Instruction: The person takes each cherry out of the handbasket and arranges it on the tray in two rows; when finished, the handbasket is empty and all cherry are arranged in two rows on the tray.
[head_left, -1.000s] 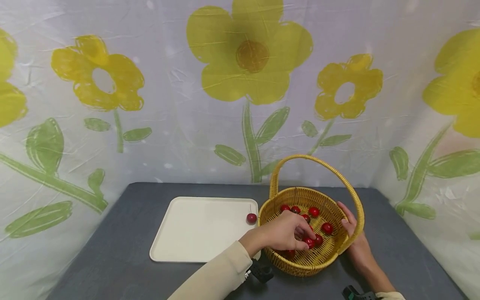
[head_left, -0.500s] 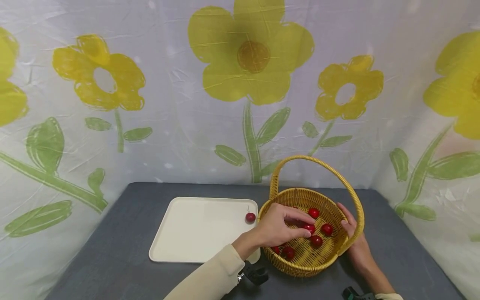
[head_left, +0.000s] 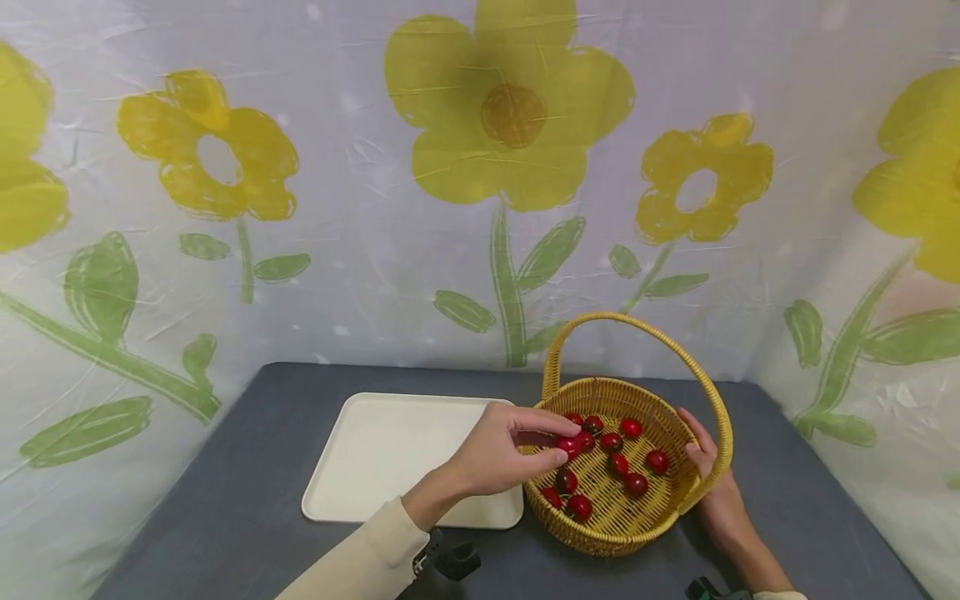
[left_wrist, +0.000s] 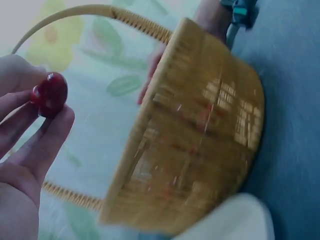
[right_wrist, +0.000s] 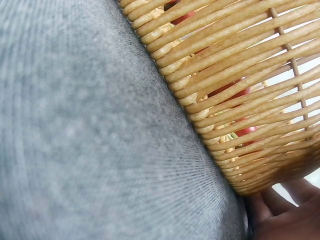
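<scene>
In the head view my left hand (head_left: 487,446) pinches a red cherry (head_left: 568,448) between thumb and fingertips, at the left rim of a yellow wicker basket (head_left: 600,533). The left wrist view has the dark red cherry (left_wrist: 53,95) up close, with a smaller red bit beside it. Several more cherries (head_left: 636,484) lie spread over the basket's floor. My right hand (head_left: 716,479) holds the basket's right side near the foot of its arched handle. In the right wrist view, fingers (right_wrist: 280,202) of that hand meet the woven wall.
Left of the basket lies a cream rectangular tray (head_left: 375,467), partly covered by my left hand and forearm. Both stand on a dark grey table (head_left: 247,500). Behind hangs a flower-printed cloth (head_left: 337,275). The handle (head_left: 637,321) arches high over the basket.
My left hand has lifted from among the cherries and moved left to the basket's rim with a cherry. It now hides the cherry seen earlier on the tray. My right hand stays put.
</scene>
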